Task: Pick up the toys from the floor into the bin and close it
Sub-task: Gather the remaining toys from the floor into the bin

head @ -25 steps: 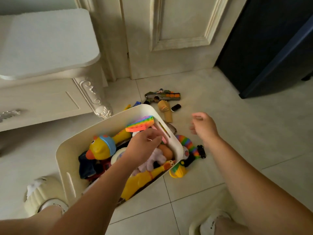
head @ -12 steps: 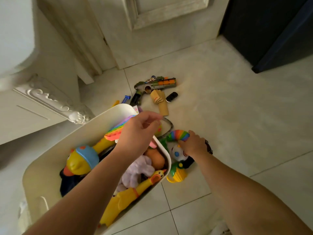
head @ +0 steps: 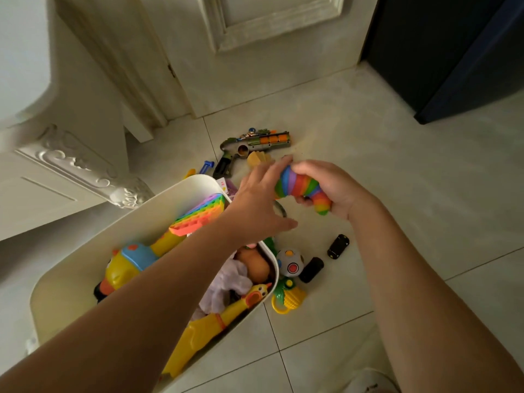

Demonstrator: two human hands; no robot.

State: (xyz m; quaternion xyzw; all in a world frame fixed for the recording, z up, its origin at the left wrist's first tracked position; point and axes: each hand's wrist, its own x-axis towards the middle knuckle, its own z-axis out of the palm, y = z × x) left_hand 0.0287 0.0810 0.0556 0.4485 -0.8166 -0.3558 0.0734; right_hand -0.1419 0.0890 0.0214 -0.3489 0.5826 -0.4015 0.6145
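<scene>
Stage: midway through gathering; bin (head: 71,282) partly filled, floor (head: 397,171) not yet cleared, lid not yet on.
Bin: cream, open-topped, standing on the tiled floor at lower left; no lid in view.
Already in the bin: rainbow bubble mat (head: 204,211), yellow duck (head: 127,265), rubber chicken (head: 215,321), doll (head: 255,263), lilac plush (head: 226,282).
Rainbow worm (head: 297,182): held above the floor, just beyond the bin's far right corner, not yet over the opening.
Right grip (head: 331,185): clenched round the worm's lower half, fingers curled under it.
Left grip (head: 258,202): released, fingers straight, stretched past the bin's corner to the worm's upper end; touching it or just short, hard to tell.
Left on the floor, far group: toy gun (head: 255,143), yellow block (head: 256,159) just beside it, blue piece (head: 207,165) near the bin's rim.
Left on the floor, near group: white ball (head: 289,263) against the bin's wall, dark small toy (head: 311,269) just beside the ball, black car (head: 338,246) a little apart, corn rattle (head: 289,297) beside the wall.
Judged remaining: worm into the bin, then at least seven floor items, then finding and fitting the lid.
Judged risk to closing: apparent overfill above the rim at the chicken and the mat; a push down probably needed before seating any lid.
</scene>
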